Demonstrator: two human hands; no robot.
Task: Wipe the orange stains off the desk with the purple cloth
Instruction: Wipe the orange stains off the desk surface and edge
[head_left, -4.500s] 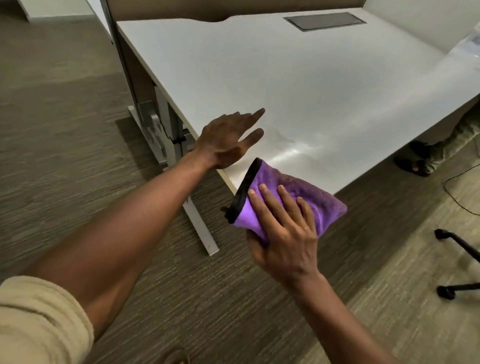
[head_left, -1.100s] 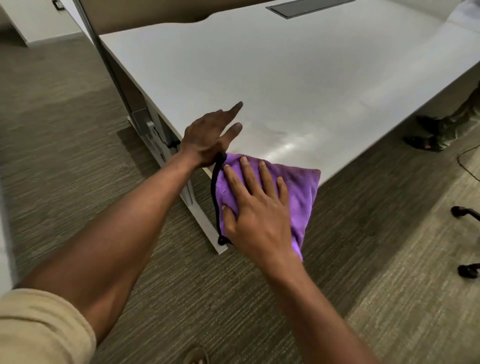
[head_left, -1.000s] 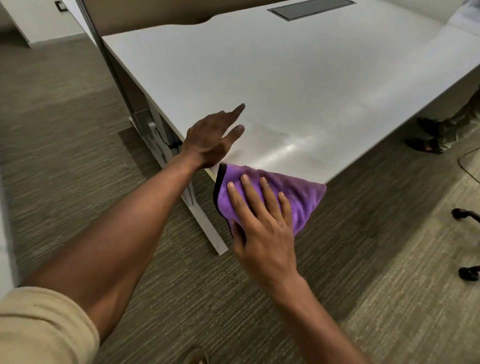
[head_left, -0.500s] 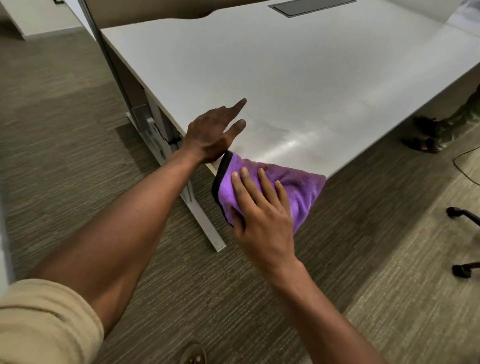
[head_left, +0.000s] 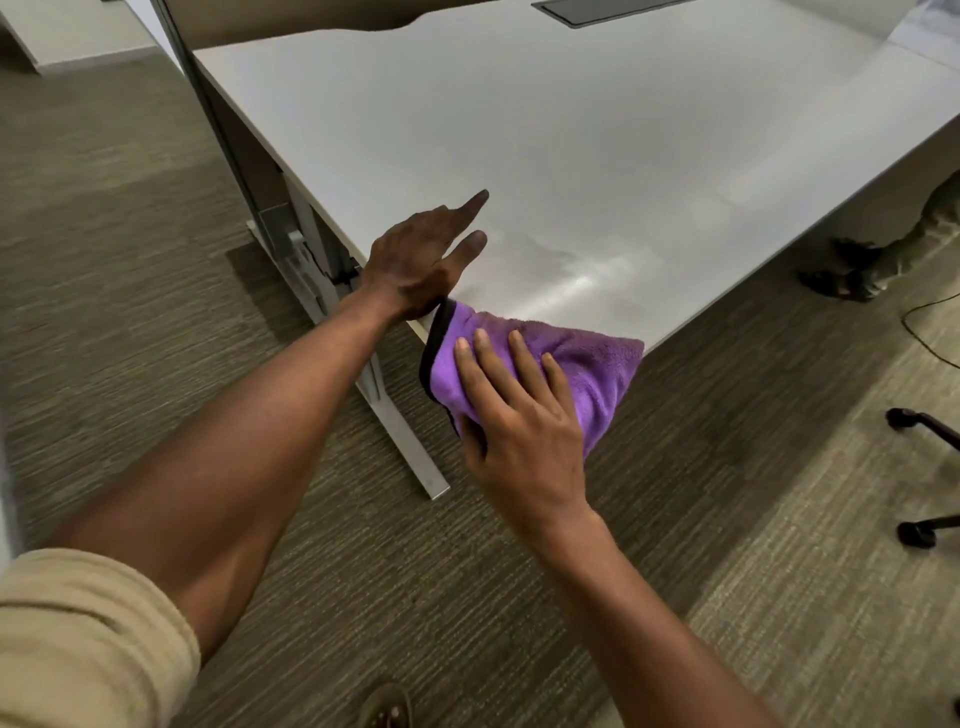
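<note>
Purple cloth (head_left: 582, 364), folded plush with a black bound edge at its left side, draped over the near corner of the white desk (head_left: 545, 135) and hanging partly past the edge. Pressed there by the right hand (head_left: 519, 415), fingers straight and slightly spread on top, thumb tucked beneath the fabric. Left hand (head_left: 421, 260) resting flat on the desk just beside the cloth's black edge, fingers extended and apart. Glossy smear (head_left: 576, 265) beyond the cloth; no orange tint discernible. Grey recessed panel (head_left: 597, 8) at the far edge. Metal desk leg (head_left: 384, 395) below, on brown-grey striped carpet (head_left: 130, 312). Black chair base (head_left: 924, 467) at right. Beige rolled sleeve (head_left: 78, 649) at lower left. No legible writing.
</note>
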